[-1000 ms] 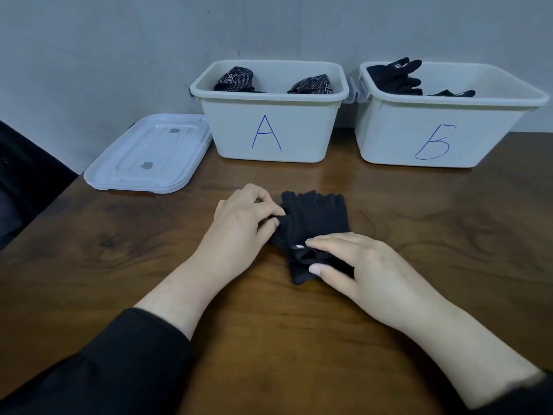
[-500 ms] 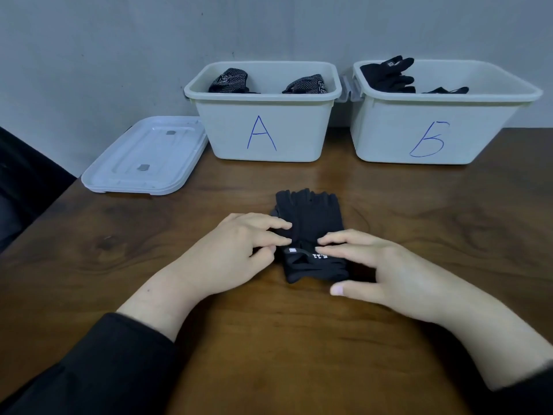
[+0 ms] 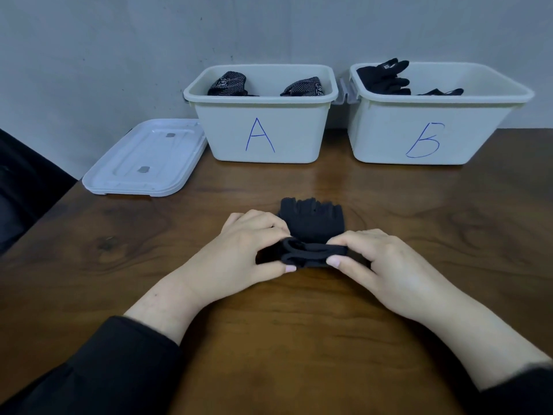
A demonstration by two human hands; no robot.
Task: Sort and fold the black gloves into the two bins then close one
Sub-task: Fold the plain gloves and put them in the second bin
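The table (image 3: 389,295) is dark brown wood with swirling grain. On it, the glove (image 3: 311,226) is plain black. Behind the glove, bin A (image 3: 263,139) and bin B (image 3: 389,139) are white with blue letters. Bin A's gloves (image 3: 229,83) are black with pale dots. Left of bin A, the lid (image 3: 143,157) is white.

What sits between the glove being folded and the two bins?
Nothing visible: bare table lies between the glove, pinched by left hand and right hand, and bin A and bin B; both are uncovered.
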